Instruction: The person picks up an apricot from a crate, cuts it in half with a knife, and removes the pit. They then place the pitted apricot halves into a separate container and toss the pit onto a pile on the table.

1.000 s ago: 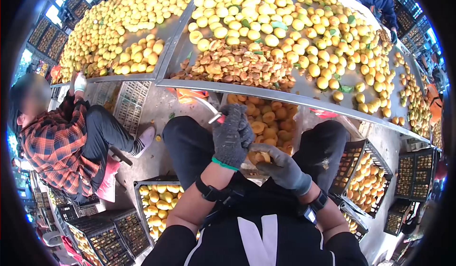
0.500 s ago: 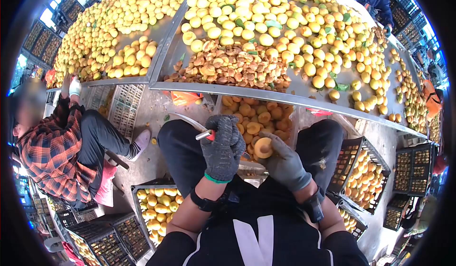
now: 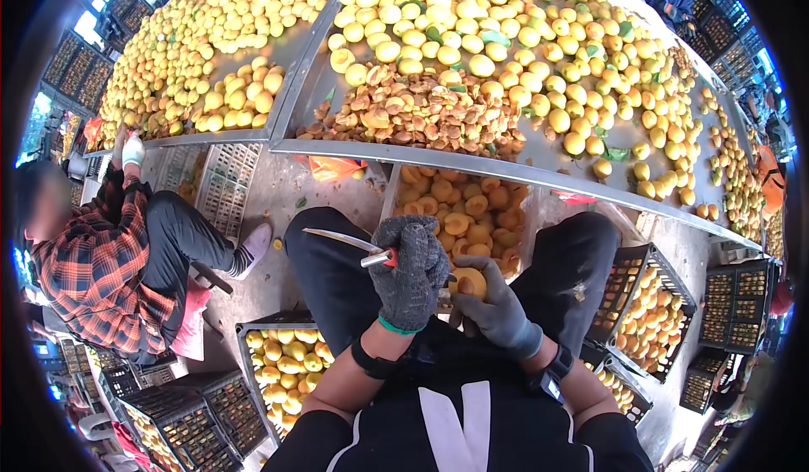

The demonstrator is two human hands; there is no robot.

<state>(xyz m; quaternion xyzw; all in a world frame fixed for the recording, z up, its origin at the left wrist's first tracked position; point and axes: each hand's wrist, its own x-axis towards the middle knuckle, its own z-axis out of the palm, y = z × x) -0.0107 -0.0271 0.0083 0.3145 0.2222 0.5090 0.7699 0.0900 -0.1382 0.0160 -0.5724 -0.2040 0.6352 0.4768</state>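
Note:
My left hand [image 3: 409, 270], in a dark grey knit glove, is wrapped round a curved knife [image 3: 341, 238] whose blade points left. A bit of red handle and a short metal end show beside the glove. Close by on the right, my right hand [image 3: 497, 308] in a smooth grey glove grips an apricot [image 3: 468, 283] between thumb and fingers. The two hands nearly meet over my lap. Just beyond them, below the table edge, stands a crate filled with apricot halves [image 3: 459, 211].
A metal table [image 3: 404, 153] ahead bears many apricots [image 3: 581, 93] and a heap of brown pits [image 3: 430, 109]. Crates of apricots [image 3: 286, 371] [image 3: 649, 312] stand on both sides of me. A person in a plaid shirt [image 3: 93, 278] sits at left; others work across the table.
My right hand has come down and slightly closer to my body with the apricot, whose round cut-looking face is now partly covered. My left hand has shifted slightly right and down with the knife.

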